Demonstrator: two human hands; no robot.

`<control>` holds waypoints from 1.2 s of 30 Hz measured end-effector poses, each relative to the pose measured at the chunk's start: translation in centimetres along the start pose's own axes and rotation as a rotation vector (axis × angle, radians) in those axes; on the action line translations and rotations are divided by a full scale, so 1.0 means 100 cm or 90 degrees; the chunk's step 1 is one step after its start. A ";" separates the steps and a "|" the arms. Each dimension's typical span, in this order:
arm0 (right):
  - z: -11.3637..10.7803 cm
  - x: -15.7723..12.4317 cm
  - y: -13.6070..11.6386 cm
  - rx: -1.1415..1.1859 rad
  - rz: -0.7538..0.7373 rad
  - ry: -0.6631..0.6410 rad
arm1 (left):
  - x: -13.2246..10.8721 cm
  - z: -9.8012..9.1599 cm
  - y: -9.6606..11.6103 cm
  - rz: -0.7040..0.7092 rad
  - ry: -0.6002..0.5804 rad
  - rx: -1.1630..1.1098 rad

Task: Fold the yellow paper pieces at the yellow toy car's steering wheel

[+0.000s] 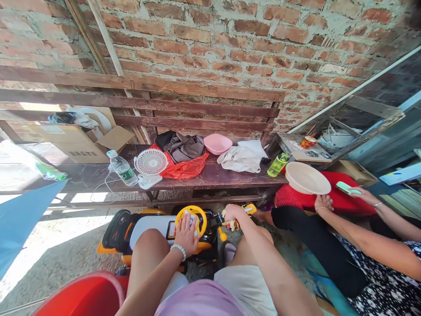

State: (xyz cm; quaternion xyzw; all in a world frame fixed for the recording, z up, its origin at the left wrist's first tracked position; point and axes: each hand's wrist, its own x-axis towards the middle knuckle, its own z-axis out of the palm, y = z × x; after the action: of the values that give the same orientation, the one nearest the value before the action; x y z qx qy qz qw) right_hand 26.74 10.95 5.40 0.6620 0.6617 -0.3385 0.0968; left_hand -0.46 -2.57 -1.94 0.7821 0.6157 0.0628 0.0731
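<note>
In front of my knees stands a yellow, black and white ride-on toy vehicle (153,230). My left hand (187,232), with a pale bead bracelet on its wrist, lies flat on the centre of the yellow toy steering wheel (203,215), fingers stretched out. Near the toy's front end, my right hand (232,212) is closed on a small multicoloured bundle (234,225); my fingers hide much of it, so its kind is unclear. Just beyond this hand shows a yellow toy part (250,209).
A wooden bench (226,175) bears a water bottle (123,169), white fan (151,162), clothes on a red bag (184,171), pink bowl (217,144) and green bottle (278,165). At right, another person's hands (324,203) hold a cream basin (307,177) and a pale green object (347,188). A red tub (88,294) stands front left.
</note>
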 end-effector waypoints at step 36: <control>0.119 -0.082 0.069 0.202 -0.055 0.321 | 0.009 0.003 -0.011 0.016 -0.002 0.067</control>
State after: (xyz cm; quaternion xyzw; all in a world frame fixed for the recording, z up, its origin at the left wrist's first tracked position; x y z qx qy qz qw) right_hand 30.32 -3.28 -1.04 0.7032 0.6314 -0.2665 -0.1893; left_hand -1.25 -1.44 -2.49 0.7927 0.6081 0.0298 0.0318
